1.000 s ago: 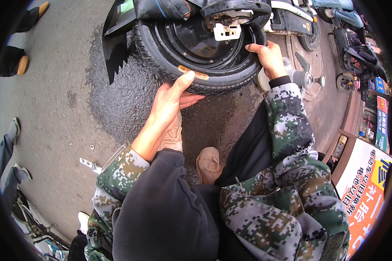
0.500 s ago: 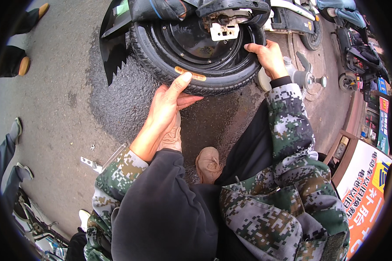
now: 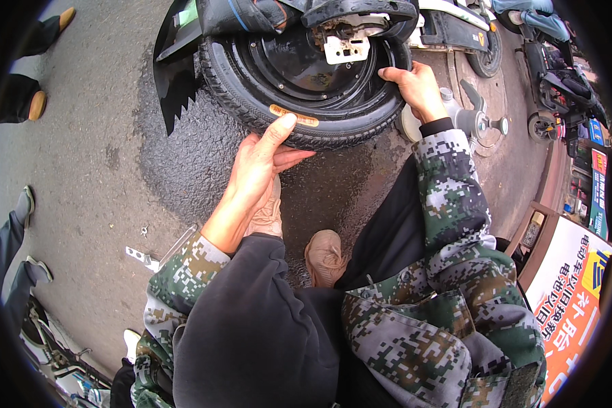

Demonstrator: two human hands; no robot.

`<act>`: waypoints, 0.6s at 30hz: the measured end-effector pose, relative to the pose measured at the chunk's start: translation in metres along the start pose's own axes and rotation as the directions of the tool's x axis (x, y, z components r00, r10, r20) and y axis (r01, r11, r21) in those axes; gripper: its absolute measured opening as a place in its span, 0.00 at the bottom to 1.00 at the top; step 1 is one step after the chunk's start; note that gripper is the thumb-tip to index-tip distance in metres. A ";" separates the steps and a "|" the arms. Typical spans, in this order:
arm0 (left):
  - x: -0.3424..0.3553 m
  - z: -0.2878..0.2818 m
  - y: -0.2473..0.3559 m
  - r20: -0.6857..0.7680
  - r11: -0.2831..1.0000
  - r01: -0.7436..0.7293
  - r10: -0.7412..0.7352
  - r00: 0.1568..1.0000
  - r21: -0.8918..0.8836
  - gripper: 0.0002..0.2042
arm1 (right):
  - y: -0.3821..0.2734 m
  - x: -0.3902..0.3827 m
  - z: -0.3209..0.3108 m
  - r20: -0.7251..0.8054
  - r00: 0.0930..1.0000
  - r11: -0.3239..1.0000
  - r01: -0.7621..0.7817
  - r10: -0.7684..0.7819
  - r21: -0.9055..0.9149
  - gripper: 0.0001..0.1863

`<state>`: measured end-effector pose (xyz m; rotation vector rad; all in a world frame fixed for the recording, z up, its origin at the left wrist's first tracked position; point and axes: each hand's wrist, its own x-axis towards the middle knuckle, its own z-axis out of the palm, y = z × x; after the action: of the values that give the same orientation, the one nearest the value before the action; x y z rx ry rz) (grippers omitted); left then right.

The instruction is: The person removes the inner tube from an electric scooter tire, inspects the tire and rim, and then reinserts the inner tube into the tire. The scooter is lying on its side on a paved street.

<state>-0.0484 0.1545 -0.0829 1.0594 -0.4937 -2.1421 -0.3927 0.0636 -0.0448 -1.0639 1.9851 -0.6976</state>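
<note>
Ahead of me is a black tire (image 3: 231, 85) around a dark wheel hub (image 3: 306, 58), with an orange label (image 3: 294, 115) on its sidewall. My left hand (image 3: 258, 160) grips the tire's near edge, thumb on the sidewall beside the label and fingers beneath the tread. My right hand (image 3: 420, 88) holds the tire's right side, its thumb over the inner edge and the other fingers mostly hidden behind it. A pale metal bracket (image 3: 347, 49) with holes sits over the hub. A black mudguard piece (image 3: 173, 88) with a jagged edge hangs left of the tire.
A grey metal fitting with a lever (image 3: 472, 117) stands right of the tire. Wet pavement (image 3: 183, 163) lies under the wheel. A perforated metal strip (image 3: 143, 258) is on the ground at left. Bystanders' feet (image 3: 37, 104) are farther left; a parked scooter (image 3: 557, 88) and a signboard (image 3: 568, 292) are at right.
The wheel and both hands appear shifted very slightly left in the picture. Both hands keep the same hold on the tire.
</note>
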 end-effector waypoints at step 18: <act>-0.001 0.003 0.002 -0.020 0.999 0.025 -0.026 0.999 -0.025 0.35 | -0.004 -0.002 -0.001 0.019 1.000 1.000 -0.002 0.002 -0.014 0.18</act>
<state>-0.0496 0.1536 -0.0794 1.0783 -0.4453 -2.1518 -0.3909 0.0636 -0.0403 -1.0730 1.9774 -0.6707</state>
